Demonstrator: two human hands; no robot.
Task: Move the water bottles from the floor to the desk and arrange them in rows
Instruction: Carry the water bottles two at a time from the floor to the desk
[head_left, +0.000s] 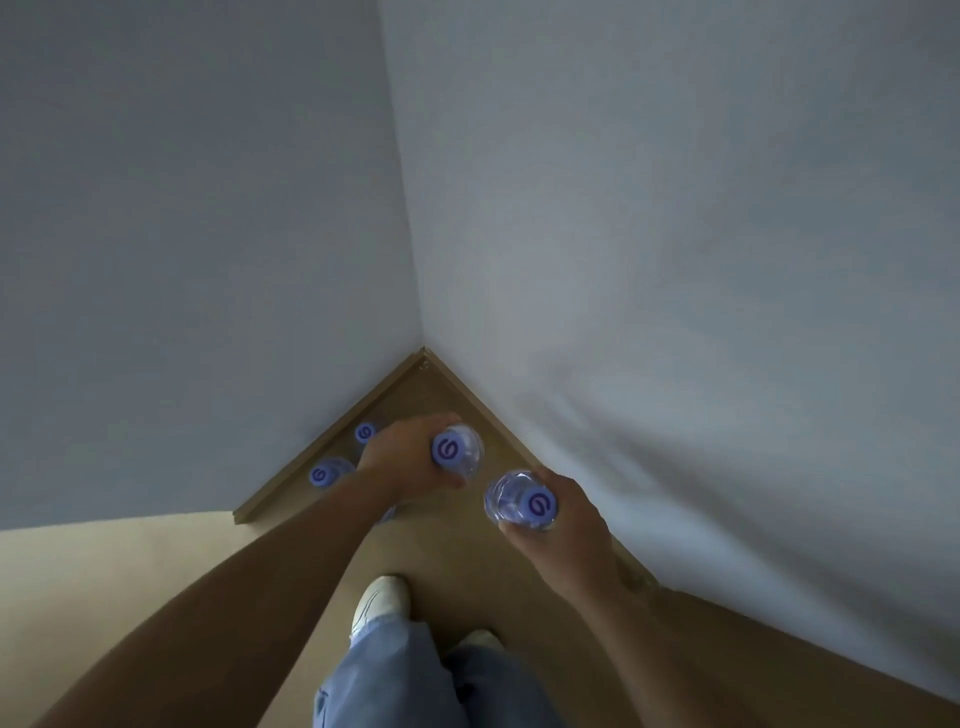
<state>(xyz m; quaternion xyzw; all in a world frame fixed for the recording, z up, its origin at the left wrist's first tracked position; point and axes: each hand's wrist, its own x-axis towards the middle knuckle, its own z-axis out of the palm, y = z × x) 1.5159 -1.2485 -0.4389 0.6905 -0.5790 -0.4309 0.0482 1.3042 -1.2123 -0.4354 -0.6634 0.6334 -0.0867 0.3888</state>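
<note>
I look straight down into a room corner. My left hand (402, 457) grips a clear water bottle (462, 452) with a pale blue cap near its neck. My right hand (563, 512) holds a second clear bottle (514, 501) with the same blue cap. Both bottles are upright and above the brown floor. Two more bottles stand on the floor along the left wall: one (365, 433) just behind my left hand, another (324, 474) to its left. A further bottle (387, 514) peeks out under my left forearm. The desk is out of view.
Two white walls meet at the corner (423, 348), with a wooden skirting board (311, 452) along the left wall. A light beige surface (104, 571) lies at lower left. My white shoes (379, 603) and blue jeans stand on the brown floor behind the bottles.
</note>
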